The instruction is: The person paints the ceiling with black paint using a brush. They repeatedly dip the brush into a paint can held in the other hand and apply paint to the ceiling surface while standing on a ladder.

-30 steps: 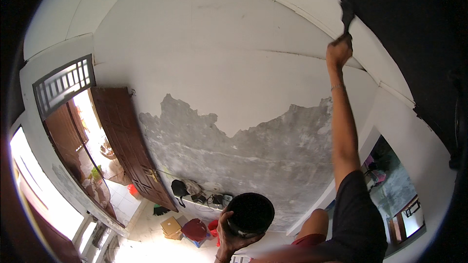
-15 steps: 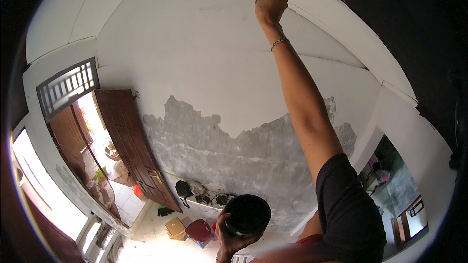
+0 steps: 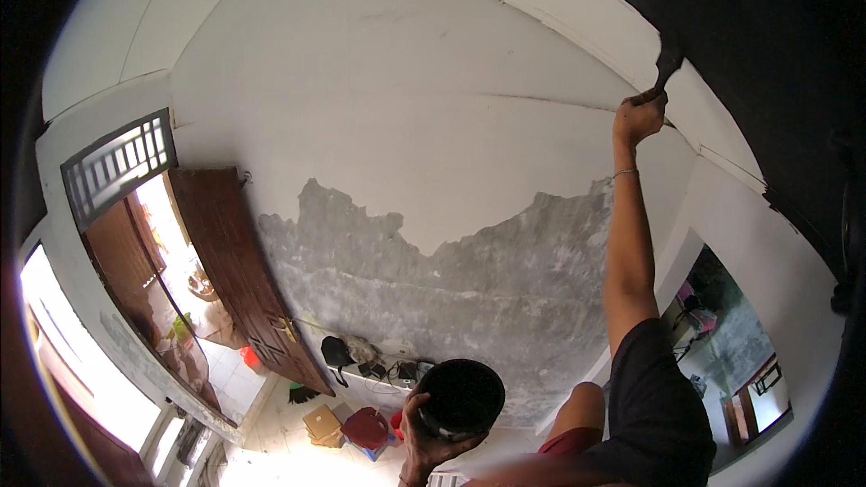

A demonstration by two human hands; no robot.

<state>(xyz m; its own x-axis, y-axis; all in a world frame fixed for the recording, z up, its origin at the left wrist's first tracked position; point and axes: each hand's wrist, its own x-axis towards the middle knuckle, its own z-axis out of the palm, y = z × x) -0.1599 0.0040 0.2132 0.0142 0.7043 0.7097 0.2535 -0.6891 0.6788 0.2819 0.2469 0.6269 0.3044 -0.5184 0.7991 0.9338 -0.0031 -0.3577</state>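
My raised right hand is closed around the handle of a dark paintbrush. The brush's head meets the border between a white ceiling strip and a large black surface; its bristles are hard to make out against the black. Low in the view, my left hand grips a round black bucket from its side and underneath. The bucket's mouth faces up, and its inside is dark with what looks like black paint.
A wall with bare grey patches stands ahead. At left, a brown door hangs ajar near a bright window. Boxes and a dark red item lie on the floor. An opening is at right.
My right hand and the brush have swung right and lower in the view, along the white strip's border. My left hand and the bucket have barely moved.
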